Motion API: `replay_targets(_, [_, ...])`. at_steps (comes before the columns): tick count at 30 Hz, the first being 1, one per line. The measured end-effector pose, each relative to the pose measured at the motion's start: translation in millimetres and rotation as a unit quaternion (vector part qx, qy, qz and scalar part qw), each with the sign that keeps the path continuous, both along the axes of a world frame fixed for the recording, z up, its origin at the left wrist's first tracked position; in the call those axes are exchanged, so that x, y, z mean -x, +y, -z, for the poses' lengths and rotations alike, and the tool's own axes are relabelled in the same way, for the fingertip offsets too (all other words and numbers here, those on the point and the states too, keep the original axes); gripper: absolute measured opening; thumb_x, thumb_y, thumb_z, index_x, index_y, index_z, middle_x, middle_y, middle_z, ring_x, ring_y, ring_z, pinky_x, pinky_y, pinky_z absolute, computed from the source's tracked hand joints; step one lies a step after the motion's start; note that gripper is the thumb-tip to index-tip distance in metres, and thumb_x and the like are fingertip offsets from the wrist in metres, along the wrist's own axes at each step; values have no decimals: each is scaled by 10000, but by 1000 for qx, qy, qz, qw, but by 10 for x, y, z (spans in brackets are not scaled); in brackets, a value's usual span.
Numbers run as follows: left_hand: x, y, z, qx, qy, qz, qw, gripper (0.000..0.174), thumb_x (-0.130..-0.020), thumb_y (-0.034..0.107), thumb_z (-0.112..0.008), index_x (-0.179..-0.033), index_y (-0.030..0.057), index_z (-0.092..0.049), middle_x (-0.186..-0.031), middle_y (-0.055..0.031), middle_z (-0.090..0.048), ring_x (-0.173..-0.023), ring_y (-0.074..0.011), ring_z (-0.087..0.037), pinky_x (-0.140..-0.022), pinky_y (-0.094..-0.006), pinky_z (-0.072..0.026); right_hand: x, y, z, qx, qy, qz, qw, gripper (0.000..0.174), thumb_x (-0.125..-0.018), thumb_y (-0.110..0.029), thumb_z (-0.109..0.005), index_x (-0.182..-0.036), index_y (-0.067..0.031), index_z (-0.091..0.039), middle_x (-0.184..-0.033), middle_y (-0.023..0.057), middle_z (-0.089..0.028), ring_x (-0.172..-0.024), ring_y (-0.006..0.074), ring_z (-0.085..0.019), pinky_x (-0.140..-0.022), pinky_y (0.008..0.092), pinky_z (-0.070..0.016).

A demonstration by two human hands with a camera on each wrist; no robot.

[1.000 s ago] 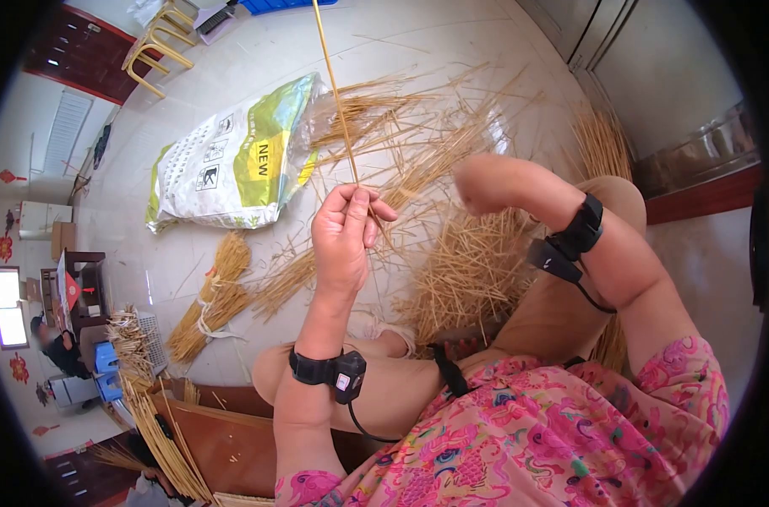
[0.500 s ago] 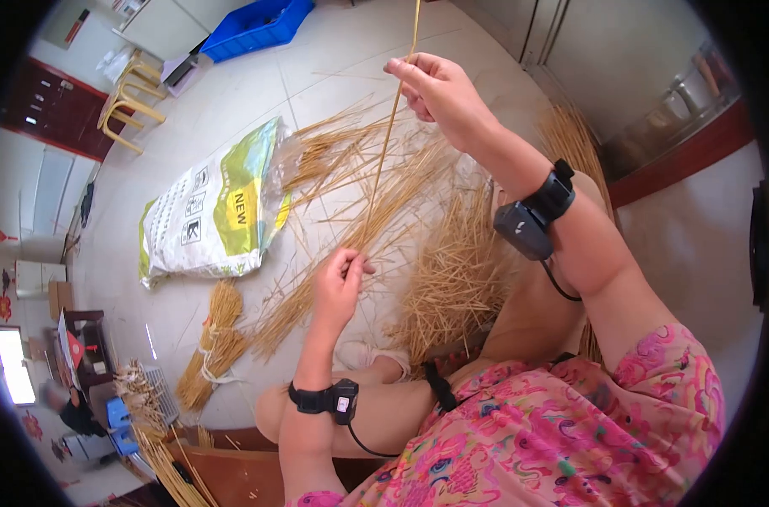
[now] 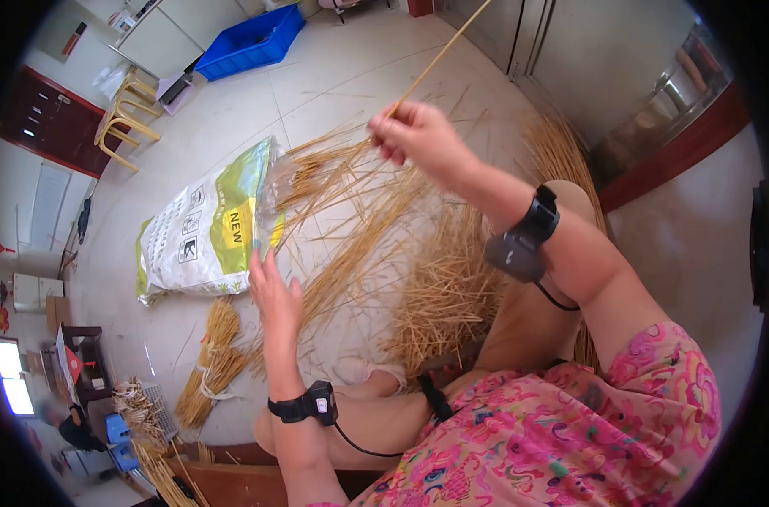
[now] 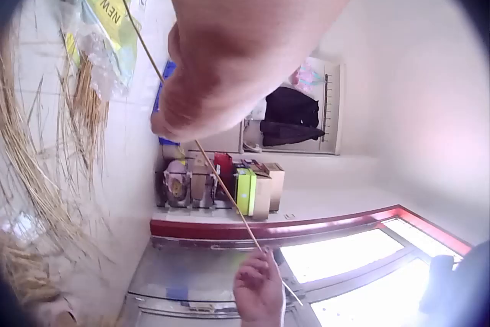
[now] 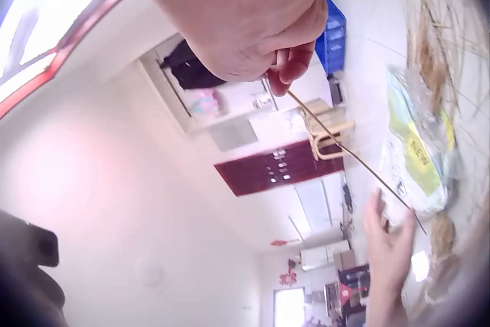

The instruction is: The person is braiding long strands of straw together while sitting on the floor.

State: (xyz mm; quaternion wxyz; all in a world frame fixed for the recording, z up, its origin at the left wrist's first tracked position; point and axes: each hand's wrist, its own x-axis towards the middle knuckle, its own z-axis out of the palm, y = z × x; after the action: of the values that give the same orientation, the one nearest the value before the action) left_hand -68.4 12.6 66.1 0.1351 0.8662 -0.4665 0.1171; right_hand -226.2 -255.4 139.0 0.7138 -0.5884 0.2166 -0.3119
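A long, thin straw stalk [image 3: 442, 55] slants across the head view, its upper end toward the cabinet. My right hand [image 3: 422, 142] pinches it partway along between thumb and fingers. Lower left, my left hand [image 3: 275, 302] has its fingers extended near the stalk's lower end, by the corner of the white and green bag [image 3: 203, 232]. The right wrist view shows the left hand [image 5: 390, 254] spread, with the stalk [image 5: 367, 170] crossing at its fingertips. In the left wrist view, the left hand [image 4: 207, 89] hides part of the stalk [image 4: 230, 193].
Loose straw [image 3: 359, 241] lies spread over the tiled floor, with a heap [image 3: 448, 291] beside the legs. A tied straw bundle [image 3: 211, 355] lies below the bag. More stalks [image 3: 562, 152] lean near the cabinet. A blue crate [image 3: 253, 42] and wooden stools [image 3: 127, 118] stand farther back.
The right hand, empty at first, now pinches the stalk. My left hand has let go of it and moved left toward the bag with fingers straightened. The stalk now leans further over.
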Motion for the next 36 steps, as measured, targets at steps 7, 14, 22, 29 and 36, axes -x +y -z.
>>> replay_targets(7, [490, -432, -384, 147, 167, 163, 961, 390, -874, 75, -513, -1248, 17, -422, -1165, -197, -522, -1073, -344, -515, -905, -398, -410, -121, 814, 361, -41, 25, -216, 975, 158, -909, -165, -566, -903, -7, -567, -749, 37, -613, -631, 78, -584, -532, 201, -468])
replay_targets(14, [465, -353, -329, 81, 218, 66, 970, 210, -896, 78, -484, -1102, 71, -524, -815, -146, -618, -741, -326, -608, -626, -396, -467, -180, 707, 311, -13, 55, -157, 986, 157, -903, -176, -576, -937, -23, -568, -739, 18, -598, -619, 64, -557, -533, 199, -445])
replay_targets(22, [251, -193, -97, 154, 154, 138, 966, 122, -910, 73, -479, -995, 24, -551, -726, -95, -574, -649, -218, -584, -597, -316, -457, -138, 451, 185, -44, -23, -88, 995, 153, -930, -151, -516, -935, -8, -571, -771, 13, -595, -646, 61, -550, -557, 196, -445])
replay_targets(29, [394, -298, -294, 188, 175, 121, 959, 123, -900, 65, -511, -994, 16, -574, -733, -86, -584, -643, -164, -574, -588, -285, -455, -115, 801, 254, -25, 12, -197, 980, 170, -917, -143, -539, -976, 4, -601, -785, 13, -609, -644, 54, -553, -566, 193, -448])
replay_targets(36, [311, -269, -275, 220, 124, 99, 962, 107, -887, 50, -533, -968, 15, -593, -729, -79, -585, -625, -151, -566, -561, -270, -449, -115, 472, 119, -66, -82, -68, 992, 168, -925, -132, -525, -1003, 2, -590, -849, 28, -616, -697, 61, -558, -613, 188, -453])
